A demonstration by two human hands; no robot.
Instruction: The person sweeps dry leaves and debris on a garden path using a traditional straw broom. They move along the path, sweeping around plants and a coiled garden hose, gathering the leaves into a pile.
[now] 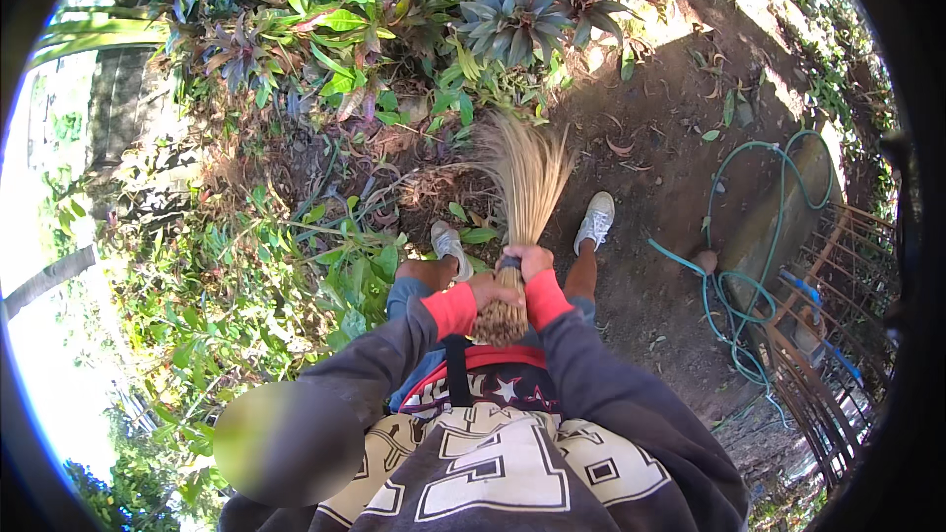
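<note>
A stick broom (pixel 531 188), a bundle of thin tan ribs, points away from my body over the ground. Its bristles fan out at the far end, beside low plants, and its thick butt end lies near my waist. My left hand (pixel 495 292) is closed around the bundle close to the butt end. Just beyond it, my right hand (pixel 528 260) grips the bundle at a dark binding. Parts of the binding are hidden by my fingers.
Leafy plants (pixel 510 15) grow ahead, with more greenery (pixel 251 288) at the left. Fallen leaves dot the bare soil (pixel 643 236). At the right, a green hose (pixel 776 229) lies looped over a stone slab (pixel 765 214) beside a rusty metal grille (pixel 805 281).
</note>
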